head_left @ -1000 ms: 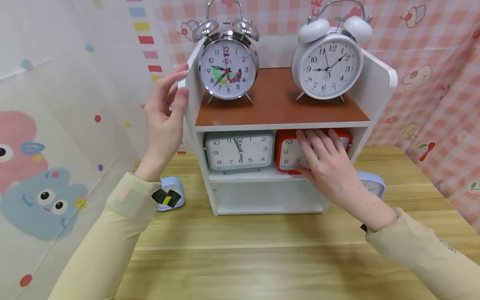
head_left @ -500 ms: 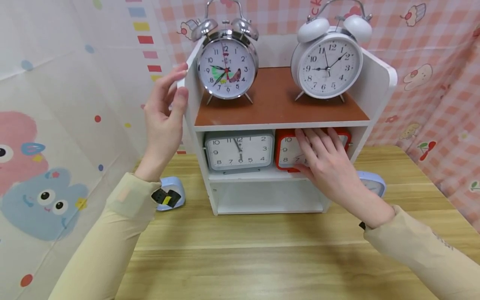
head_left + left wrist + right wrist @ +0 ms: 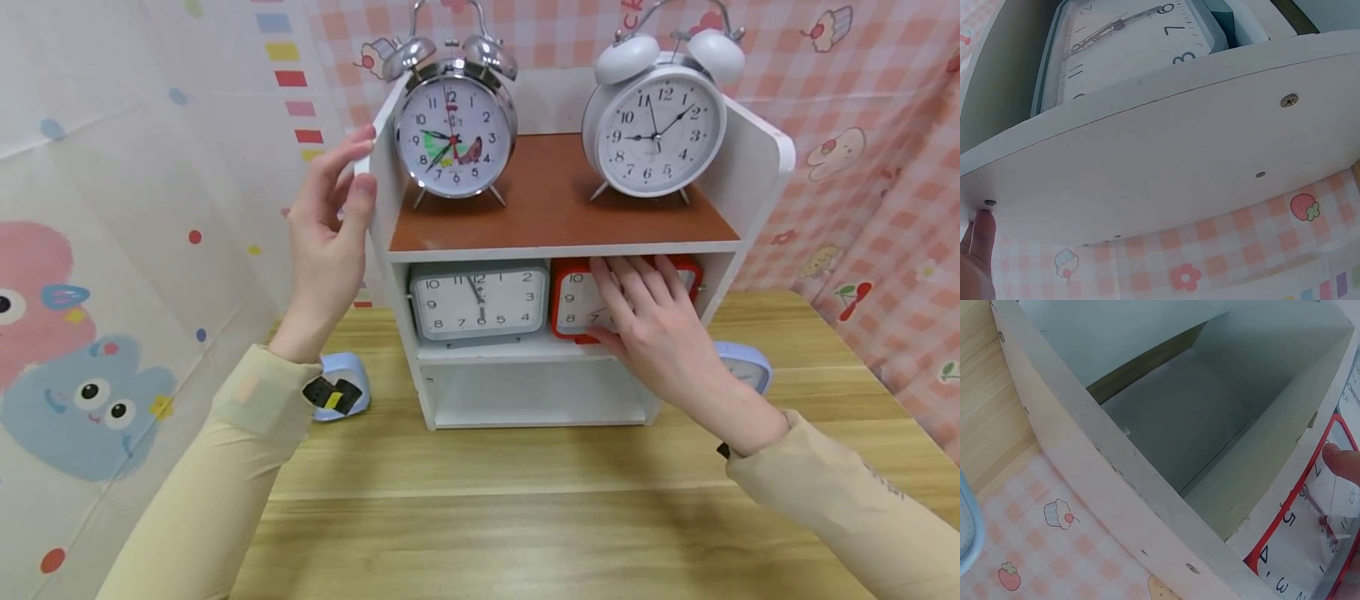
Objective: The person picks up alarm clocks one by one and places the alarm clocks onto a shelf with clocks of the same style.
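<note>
In the head view my right hand [image 3: 660,337] lies over the front of a red rectangular clock [image 3: 572,300] on the middle shelf. Its fingers reach up the face to the top edge. In the right wrist view the thumb [image 3: 1342,462] touches the lower part of the dial. My left hand [image 3: 326,237] touches the left side panel of a white shelf unit [image 3: 378,196]; in the left wrist view a straight digit [image 3: 984,237] rests against the panel's outer face. A grey rectangular clock [image 3: 480,302] stands left of the red one. My right hand hides much of the red clock.
On the brown top board stand a silver twin-bell alarm clock [image 3: 456,137] and a white twin-bell alarm clock [image 3: 656,133]. Blue clocks sit on the wooden table [image 3: 480,517]: one blue clock [image 3: 347,367] at left, another blue clock [image 3: 750,367] partly behind my right wrist.
Between one second and half a second ago, the red clock and my right hand shifted very slightly back into the shelf. Since then both look still. My left hand keeps its place.
</note>
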{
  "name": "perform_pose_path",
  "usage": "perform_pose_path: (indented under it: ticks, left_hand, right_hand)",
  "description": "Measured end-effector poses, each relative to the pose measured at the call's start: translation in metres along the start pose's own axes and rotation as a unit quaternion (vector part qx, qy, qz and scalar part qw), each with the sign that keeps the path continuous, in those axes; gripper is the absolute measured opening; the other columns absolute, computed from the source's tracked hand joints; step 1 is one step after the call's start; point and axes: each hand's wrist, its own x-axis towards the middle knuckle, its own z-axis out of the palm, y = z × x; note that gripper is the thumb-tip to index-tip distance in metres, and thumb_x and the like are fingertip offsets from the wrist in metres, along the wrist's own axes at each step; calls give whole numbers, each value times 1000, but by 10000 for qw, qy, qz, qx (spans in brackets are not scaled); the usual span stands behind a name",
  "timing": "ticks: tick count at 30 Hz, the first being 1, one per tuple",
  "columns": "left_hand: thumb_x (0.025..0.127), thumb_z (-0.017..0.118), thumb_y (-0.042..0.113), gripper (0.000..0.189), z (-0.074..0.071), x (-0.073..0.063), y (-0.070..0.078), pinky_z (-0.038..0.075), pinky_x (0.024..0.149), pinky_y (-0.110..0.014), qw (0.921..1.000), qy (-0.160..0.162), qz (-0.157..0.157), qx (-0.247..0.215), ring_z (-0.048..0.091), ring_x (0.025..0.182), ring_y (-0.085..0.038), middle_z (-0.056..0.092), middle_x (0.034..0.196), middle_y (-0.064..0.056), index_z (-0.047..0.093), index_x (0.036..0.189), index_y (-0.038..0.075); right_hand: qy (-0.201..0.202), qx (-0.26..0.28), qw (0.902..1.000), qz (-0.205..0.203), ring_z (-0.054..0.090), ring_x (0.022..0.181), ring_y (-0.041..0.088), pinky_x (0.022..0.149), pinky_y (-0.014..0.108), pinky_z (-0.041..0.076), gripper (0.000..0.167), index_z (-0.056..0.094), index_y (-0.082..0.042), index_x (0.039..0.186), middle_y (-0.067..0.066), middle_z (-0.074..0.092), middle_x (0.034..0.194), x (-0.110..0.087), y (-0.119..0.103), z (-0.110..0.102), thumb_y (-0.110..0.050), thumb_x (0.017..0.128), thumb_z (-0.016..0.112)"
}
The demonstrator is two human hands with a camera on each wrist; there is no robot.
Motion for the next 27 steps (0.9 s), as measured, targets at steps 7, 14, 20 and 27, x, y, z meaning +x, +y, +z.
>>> perform_pose_path:
  ticks: [7,14,20,27]
  left_hand:
    - [109,55,13,34,-1,0,0,46,125,-36,10000,-28,-57,53,56,145,-19,58,156,-11,57,140,0]
    - [109,55,16,35,0,0,-1,47,124,-36,10000,-26,14,62,57,144,-19,59,156,-11,58,140,0]
    - [109,56,16,35,1,0,0,46,125,-37,10000,23,21,6,56,145,-19,59,155,-12,58,139,-1]
    - [109,55,15,35,0,0,0,45,125,-37,10000,28,13,-4,56,145,-19,58,155,-13,57,139,-2]
  right_hand:
    - [-151,182,9997,12,59,128,45,110,65,47,85,50,3,150,25,63,139,-2,0,-2,-29,82,91]
    - [353,660,9972,-90,58,132,46,104,68,48,67,54,-1,149,26,62,143,-6,-5,-7,-50,104,60]
    - [597,893,9938,-277,59,131,44,106,65,48,71,60,1,143,25,62,146,-13,-11,-15,-58,108,44]
    - [1149,1253,9851,-273,45,155,30,136,42,25,73,60,1,143,20,56,156,-20,-8,-22,-60,104,53]
